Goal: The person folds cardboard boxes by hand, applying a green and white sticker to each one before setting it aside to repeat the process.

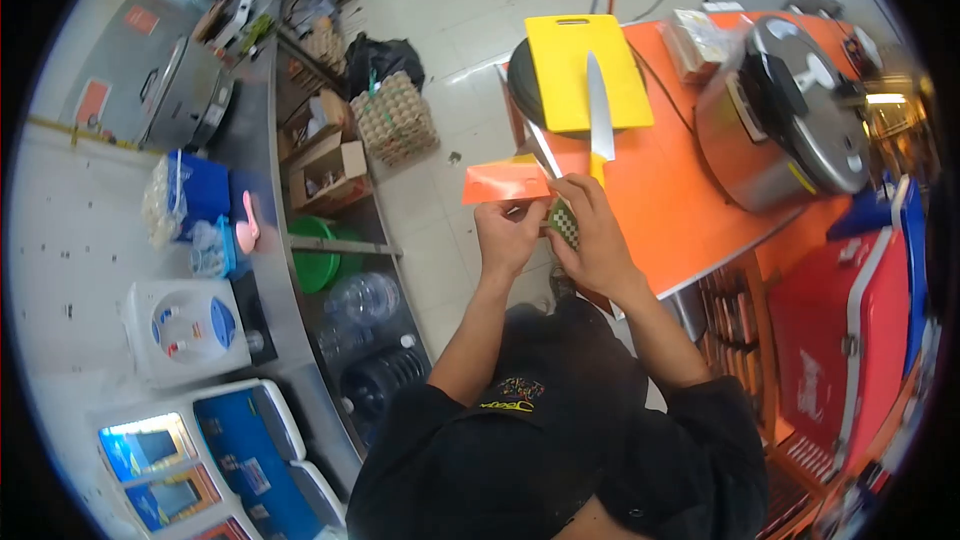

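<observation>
In front of my body, my left hand (508, 238) is closed at the lower edge of a shiny orange flat-sided piece (505, 183) with a yellow top edge. Right beside it, my right hand (592, 238) has its thumb and fingers closed around a small green-and-white checkered item (564, 224). The two hands nearly meet, and the fingers hide part of both items. Just beyond them, a knife (599, 105) with a yellow handle lies across a yellow cutting board (560, 70) on the orange table (660, 200).
A large metal pressure cooker (775, 130) stands on the table's right side, near a clear-wrapped package (695, 40). Stacked egg trays (396, 118) sit on the floor beside a metal shelf unit. Red and blue cooler boxes (825, 340) stand at the right.
</observation>
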`<act>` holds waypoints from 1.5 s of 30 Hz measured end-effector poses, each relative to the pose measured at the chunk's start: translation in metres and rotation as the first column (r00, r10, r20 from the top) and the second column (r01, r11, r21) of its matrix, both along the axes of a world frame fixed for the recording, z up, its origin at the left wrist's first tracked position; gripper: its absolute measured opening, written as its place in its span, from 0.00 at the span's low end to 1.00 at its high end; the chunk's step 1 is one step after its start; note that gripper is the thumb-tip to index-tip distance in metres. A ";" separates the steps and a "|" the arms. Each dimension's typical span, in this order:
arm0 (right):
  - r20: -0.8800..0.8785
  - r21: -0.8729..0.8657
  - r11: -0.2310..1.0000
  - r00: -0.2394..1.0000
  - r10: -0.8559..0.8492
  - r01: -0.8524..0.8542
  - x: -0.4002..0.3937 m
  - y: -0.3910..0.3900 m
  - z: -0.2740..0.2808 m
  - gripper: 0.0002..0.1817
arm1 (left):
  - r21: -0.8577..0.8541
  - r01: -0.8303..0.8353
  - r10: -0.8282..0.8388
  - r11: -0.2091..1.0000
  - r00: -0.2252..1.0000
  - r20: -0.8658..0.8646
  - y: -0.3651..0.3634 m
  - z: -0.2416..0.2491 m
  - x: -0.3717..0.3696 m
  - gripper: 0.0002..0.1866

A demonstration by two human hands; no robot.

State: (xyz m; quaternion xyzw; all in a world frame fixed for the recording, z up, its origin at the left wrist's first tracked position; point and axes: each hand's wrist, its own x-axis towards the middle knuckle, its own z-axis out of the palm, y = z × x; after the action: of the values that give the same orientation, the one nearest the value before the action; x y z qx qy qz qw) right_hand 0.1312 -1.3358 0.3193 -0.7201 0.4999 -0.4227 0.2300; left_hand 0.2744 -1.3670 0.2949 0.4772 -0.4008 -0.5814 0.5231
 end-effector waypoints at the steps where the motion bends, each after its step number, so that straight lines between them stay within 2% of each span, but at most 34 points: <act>1: 0.010 -0.031 1.000 1.000 -0.005 0.005 0.000 0.011 0.003 0.32 | -0.019 0.064 -0.064 0.998 0.998 0.001 0.007 0.002 0.002 0.09; 2: 0.010 -0.032 0.998 0.998 -0.056 0.057 0.000 0.023 0.007 0.32 | -0.019 0.115 -0.115 0.993 0.993 0.001 0.013 0.001 0.005 0.09; 4: 0.101 0.004 0.985 0.980 -0.172 0.173 0.000 0.044 0.019 0.32 | -0.178 0.284 -0.268 0.942 0.957 0.110 0.020 -0.003 0.009 0.08; 5: 0.116 -0.024 0.981 0.975 -0.190 0.194 0.002 0.056 0.025 0.28 | -0.175 0.345 -0.330 0.922 0.938 0.109 0.026 -0.001 0.009 0.08; 6: 0.115 -0.012 0.965 0.959 -0.258 0.261 0.002 0.069 0.022 0.28 | -0.201 0.439 -0.410 0.876 0.896 0.168 0.035 0.003 0.010 0.08; 8: -0.147 -0.129 0.943 0.935 -0.323 0.306 -0.003 0.097 0.019 0.21 | -0.216 0.575 -0.536 0.789 0.817 0.215 0.054 0.008 0.006 0.08; 11: -0.276 -0.174 0.855 0.809 -0.519 0.489 0.001 0.152 0.024 0.16 | -0.233 0.713 -0.649 0.662 0.700 0.297 0.084 0.010 -0.009 0.07; 14: -0.275 -0.120 0.745 0.700 -0.660 0.656 0.002 0.213 0.024 0.14 | -0.224 0.825 -0.769 0.519 0.565 0.298 0.123 0.006 -0.031 0.07; 16: -0.255 -0.177 0.648 0.601 -0.757 0.741 -0.003 0.252 0.021 0.12 | -0.288 0.867 -0.805 0.408 0.490 0.336 0.156 0.011 -0.049 0.06; 17: -0.167 -0.117 0.590 0.570 -0.805 0.799 -0.006 0.274 0.018 0.09 | -0.294 0.889 -0.832 0.351 0.440 0.338 0.172 0.011 -0.059 0.06; 19: 0.016 0.006 0.466 0.466 -0.885 0.885 -0.007 0.322 0.017 0.04 | -0.179 0.950 -0.923 0.256 0.295 0.247 0.209 0.007 -0.072 0.06; 20: 0.019 0.002 0.404 0.404 -0.915 0.915 -0.006 0.350 0.021 0.04 | -0.183 0.965 -0.940 0.189 0.232 0.250 0.229 0.003 -0.081 0.06; 22: 0.146 0.234 0.320 0.293 -0.945 0.918 -0.004 0.414 0.029 0.03 | -0.114 0.991 -0.997 0.070 0.071 0.005 0.273 -0.005 -0.098 0.08; 23: 0.171 0.241 0.278 0.241 -0.955 0.930 0.000 0.445 0.025 0.03 | -0.061 0.998 -0.999 -0.010 -0.012 -0.040 0.299 -0.005 -0.104 0.10; 26: 0.226 0.248 0.094 0.037 -0.974 0.964 0.017 0.535 0.016 0.04 | -0.084 0.975 -0.976 -0.208 -0.212 -0.043 0.389 -0.009 -0.121 0.10; 30: 0.255 0.199 -0.141 -0.191 -0.948 0.970 0.041 0.662 0.006 0.04 | -0.072 0.907 -0.904 -0.414 -0.419 -0.086 0.527 -0.010 -0.133 0.10; 33: 0.281 0.205 -0.289 -0.339 -0.898 0.935 0.072 0.743 0.000 0.04 | -0.079 0.857 -0.845 -0.509 -0.515 -0.148 0.616 -0.014 -0.124 0.10; 35: 0.281 0.218 -0.376 -0.427 -0.860 0.901 0.085 0.790 -0.003 0.03 | 0.004 0.803 -0.799 -0.596 -0.592 -0.110 0.666 -0.014 -0.123 0.09; 38: 0.317 0.154 -0.483 -0.506 -0.802 0.862 0.093 0.851 -0.017 0.03 | -0.044 0.739 -0.728 -0.672 -0.670 -0.147 0.733 -0.024 -0.127 0.10; 41: 0.342 0.157 -0.532 -0.551 -0.761 0.832 0.090 0.900 -0.028 0.05 | -0.009 0.682 -0.669 -0.731 -0.720 -0.183 0.789 -0.025 -0.140 0.10; 45: 0.275 0.131 -0.643 -0.651 -0.708 0.755 0.065 0.967 -0.037 0.04 | -0.002 0.611 -0.599 -0.792 -0.777 -0.196 0.870 -0.041 -0.176 0.09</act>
State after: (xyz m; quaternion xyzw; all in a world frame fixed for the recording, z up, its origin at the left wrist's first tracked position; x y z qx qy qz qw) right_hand 0.1965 -0.3684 0.2826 0.1849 0.7825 -0.5131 -0.3005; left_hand 0.0980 -0.4971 0.2539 -0.1948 -0.5071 -0.7322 -0.4110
